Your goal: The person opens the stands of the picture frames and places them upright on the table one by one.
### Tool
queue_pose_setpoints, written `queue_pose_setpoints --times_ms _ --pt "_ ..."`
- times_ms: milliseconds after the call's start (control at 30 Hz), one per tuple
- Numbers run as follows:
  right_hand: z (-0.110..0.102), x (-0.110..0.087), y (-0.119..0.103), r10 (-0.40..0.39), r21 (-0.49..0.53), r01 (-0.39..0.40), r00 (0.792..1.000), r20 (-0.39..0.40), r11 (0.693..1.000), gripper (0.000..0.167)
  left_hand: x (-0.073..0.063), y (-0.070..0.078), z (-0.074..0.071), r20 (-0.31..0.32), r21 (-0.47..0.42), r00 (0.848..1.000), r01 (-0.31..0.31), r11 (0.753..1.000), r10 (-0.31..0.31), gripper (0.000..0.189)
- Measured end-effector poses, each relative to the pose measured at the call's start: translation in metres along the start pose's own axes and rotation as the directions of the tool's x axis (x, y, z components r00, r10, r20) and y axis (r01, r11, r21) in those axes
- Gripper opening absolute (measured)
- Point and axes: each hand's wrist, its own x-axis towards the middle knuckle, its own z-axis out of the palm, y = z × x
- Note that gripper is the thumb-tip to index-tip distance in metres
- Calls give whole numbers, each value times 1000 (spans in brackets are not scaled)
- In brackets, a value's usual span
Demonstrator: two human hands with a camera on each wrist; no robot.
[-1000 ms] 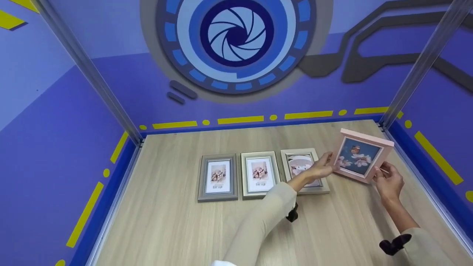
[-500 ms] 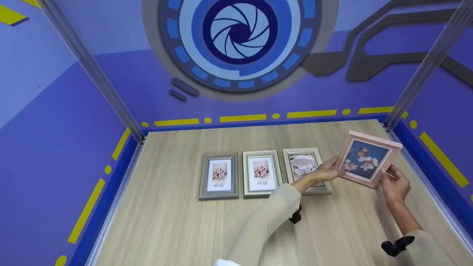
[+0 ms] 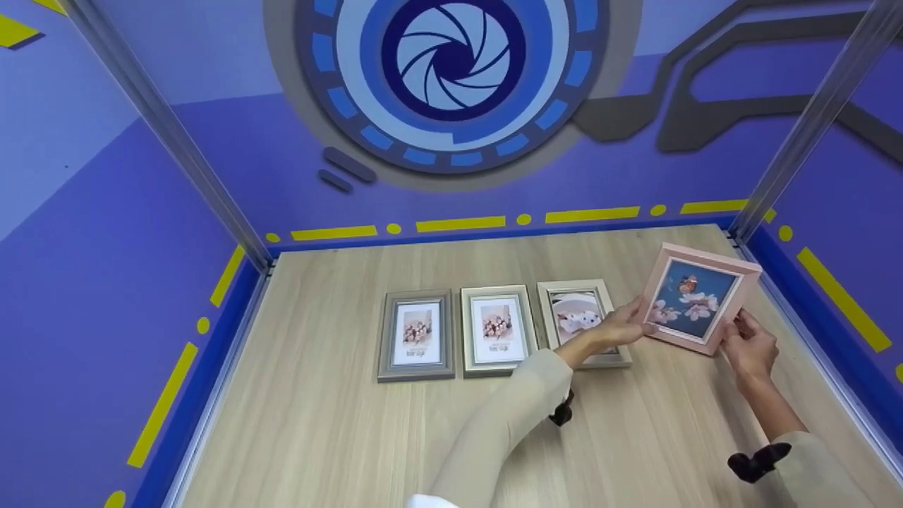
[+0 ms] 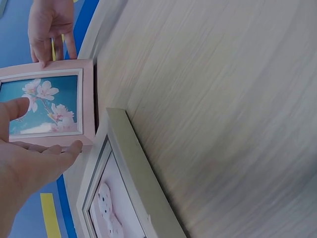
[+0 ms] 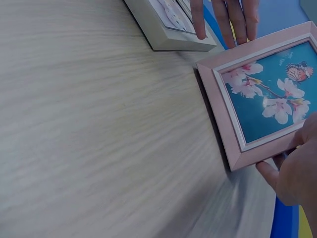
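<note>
A pink picture frame (image 3: 695, 298) with a butterfly and blossoms on blue stands tilted at the right of the table, held between both hands. My left hand (image 3: 621, 323) grips its left side, thumb over the front and fingers along the edge, as the left wrist view shows. On the opposite side my right hand (image 3: 751, 346) holds the lower right edge, its fingertips (image 5: 267, 174) at the border. Beneath my left forearm lies a cream frame (image 3: 549, 300) with a picture of white spotted figures, partly covered.
Left of the cream frame lie a champagne-coloured frame (image 3: 468, 339) and a grey frame (image 3: 386, 342), side by side and face up on the wooden table (image 3: 317, 423). Blue-purple panels (image 3: 233, 155) wall the back and sides, with metal posts (image 3: 811, 116) at the corners.
The pink frame, in both hands, has shifted slightly right and now leans back at a slightly different angle. The other frames stay put; the head view has moved a little.
</note>
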Motion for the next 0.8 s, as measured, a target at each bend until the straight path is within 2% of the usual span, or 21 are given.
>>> queue_pose_setpoints --times_ms 133,300,467,633,700,800 --pt "-3 -1 -1 -30 -13 31 999 22 999 54 0 0 1 6 15 1000 -12 1000 12 74" --pt "-2 -2 -2 -24 -38 26 998 50 999 56 -2 -1 2 -29 62 1000 -10 998 12 73" --pt "-1 -4 -2 5 -59 -3 999 37 998 55 -5 -1 3 -25 72 999 -21 997 23 73" --pt "-6 -6 1 -10 -88 10 1000 2 996 52 -8 -1 -1 -19 93 999 -48 995 50 72" --pt "-8 -8 4 -10 -83 9 1000 -11 997 51 -10 -1 -4 -21 106 997 -65 992 68 71" --pt "-12 -12 12 -4 -19 3 1000 -13 1000 47 -14 -3 -10 -29 147 995 -91 985 96 67"
